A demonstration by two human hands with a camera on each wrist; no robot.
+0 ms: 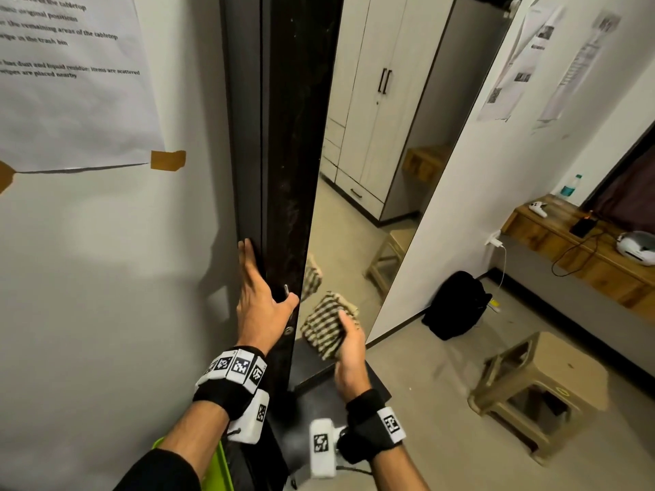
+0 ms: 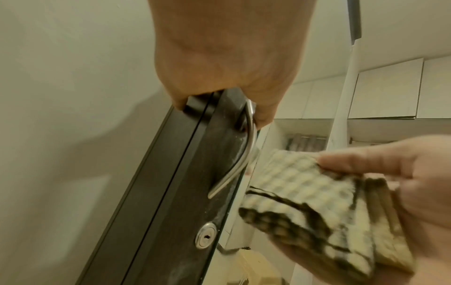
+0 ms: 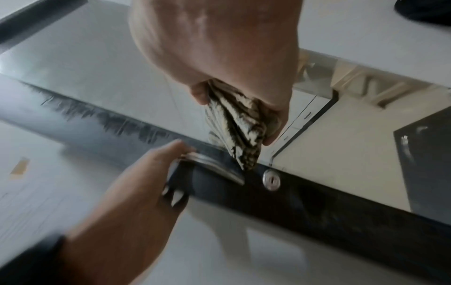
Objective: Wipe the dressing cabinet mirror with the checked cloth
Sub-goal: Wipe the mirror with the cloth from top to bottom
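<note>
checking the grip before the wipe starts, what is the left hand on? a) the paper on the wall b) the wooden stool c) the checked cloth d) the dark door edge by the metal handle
d: the left hand holds the dark door edge by the metal handle, while the right hand grips the checked cloth.

- Printed sheet [image 1: 67, 79], upper left of the head view, cut off by the frame edge.
- Left hand [image 3: 127, 202] blurred in the right wrist view.
- Left fingertips hidden behind the dark door edge [image 2: 171, 173].

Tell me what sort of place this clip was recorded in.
Most likely a bedroom or hostel-type room. The mirror reflects a tall white wardrobe, a wooden shelf along the wall carries a water bottle and chargers, and a backpack and plastic stool sit on the floor.
</note>
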